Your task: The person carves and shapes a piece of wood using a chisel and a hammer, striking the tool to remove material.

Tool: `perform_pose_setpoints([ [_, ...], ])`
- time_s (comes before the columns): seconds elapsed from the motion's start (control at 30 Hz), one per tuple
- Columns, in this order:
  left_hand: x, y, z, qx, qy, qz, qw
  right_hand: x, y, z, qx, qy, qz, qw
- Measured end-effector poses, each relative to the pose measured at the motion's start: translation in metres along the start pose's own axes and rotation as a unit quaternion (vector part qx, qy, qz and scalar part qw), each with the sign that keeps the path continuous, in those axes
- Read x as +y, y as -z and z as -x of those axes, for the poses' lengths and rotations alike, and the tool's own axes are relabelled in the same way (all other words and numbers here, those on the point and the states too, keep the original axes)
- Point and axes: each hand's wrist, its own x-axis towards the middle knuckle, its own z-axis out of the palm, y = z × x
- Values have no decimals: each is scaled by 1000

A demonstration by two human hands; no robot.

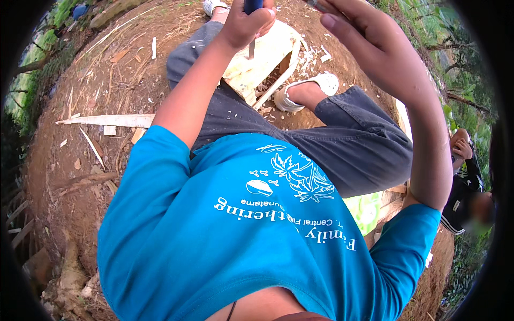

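Two hands work above the pale wooden block (257,59) that lies on the dirt between the sandalled feet; the left hand (247,24) is clenched on a dark-handled chisel (251,49), its blade touching the block; the right hand (364,37) is loose with spread fingers, grasping nothing visible; if the blade slips off the block, I think it may strike the white sandal (308,91) just beside it.

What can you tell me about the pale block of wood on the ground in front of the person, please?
The wood block looks pale, freshly cut and roughly squared, with a thin strip along its right edge. It lies on brown earth among chips, between the sandalled feet. The left hand holds a dark-handled tool whose metal tip meets its top. The right hand hovers open, apart.
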Motion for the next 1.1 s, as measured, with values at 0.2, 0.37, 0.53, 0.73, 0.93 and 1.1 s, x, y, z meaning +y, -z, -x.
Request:
perform_pose_setpoints([
  [0.2, -8, -2, -2, -6, -6, -12, 1000, -3, -3, -16, 40, -28, 15, 999],
  [0.37, -19, 8, -3, -20, -22, -27, 999, -18, -3, -26, 11, -60, 41, 997],
  [0.53, -14, 13, -3, 8, -3, 16, 1000, -14, -8, -33, -7, -82, 97, 992],
  [0.73, -12, 11, -6, 11, 9, 44, 999, 6, -9, -40, -21, -46, 108, 993],
  [0.93, -15, 18, -1, 15, 14, 42, 999, -4, -14, -44, -16, -44, 127, 991],
  [1.1, -18, 11, -6, 1, 18, 61, 998, 20, -12, -44, 30, -60, 29, 997],
])
